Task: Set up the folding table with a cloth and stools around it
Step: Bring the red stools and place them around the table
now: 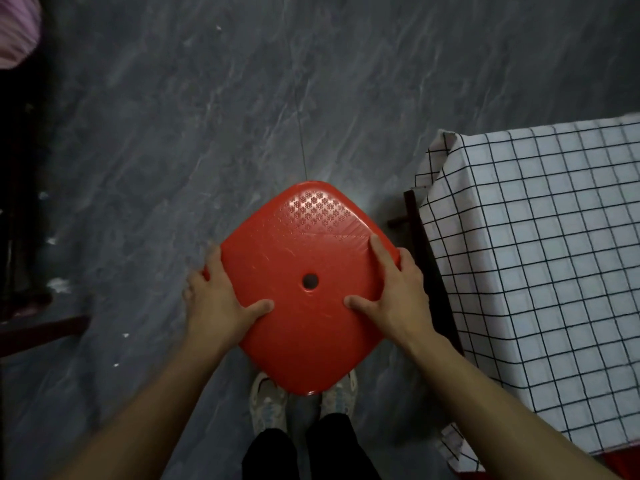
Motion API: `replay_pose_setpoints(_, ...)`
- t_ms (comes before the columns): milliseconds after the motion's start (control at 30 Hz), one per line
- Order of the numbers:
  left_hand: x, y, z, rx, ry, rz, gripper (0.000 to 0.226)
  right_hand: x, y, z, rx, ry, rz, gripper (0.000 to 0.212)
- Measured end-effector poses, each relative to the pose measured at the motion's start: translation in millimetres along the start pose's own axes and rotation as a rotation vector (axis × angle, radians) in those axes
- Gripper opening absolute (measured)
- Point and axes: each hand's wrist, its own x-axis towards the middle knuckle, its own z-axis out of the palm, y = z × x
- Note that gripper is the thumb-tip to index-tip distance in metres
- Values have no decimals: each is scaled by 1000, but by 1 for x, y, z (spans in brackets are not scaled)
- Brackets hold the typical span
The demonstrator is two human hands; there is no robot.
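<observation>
A red plastic stool (304, 320) with a square seat and a round centre hole is below me, seen from above, one corner pointing away. My left hand (216, 299) grips its left edge, thumb on the seat and fingers curled under the rim. My right hand (389, 292) grips the right edge, thumb and index finger on top. The stool's legs are hidden under the seat. To the right stands the folding table, covered by a white cloth with a black grid (540, 258). A dark table leg (429, 271) shows beside the stool.
Grey marbled floor (207, 133) spreads ahead and to the left. Dark furniture (20, 237) lines the left edge, with a pink striped fabric (17, 29) at top left. My shoes (268, 403) are under the stool. A bit of red (620, 462) shows below the cloth at bottom right.
</observation>
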Motion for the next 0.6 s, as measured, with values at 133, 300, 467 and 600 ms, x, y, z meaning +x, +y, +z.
replay_pose_setpoints(133,5,7,-1,25,-42,-28,129,-1,-4,-2,-45,-19,16,116)
replay_pose_setpoints(300,3,8,-5,-1,-82,-45,125,-5,-19,-6,-143,-65,88,114)
replay_pose_setpoints(467,-35,35,-47,39,-42,88,98,-40,-66,-46,-110,1,11,82)
replay_pose_setpoints(600,-85,81,-123,-34,-8,206,68,-99,-116,-111,40,93,-28,68)
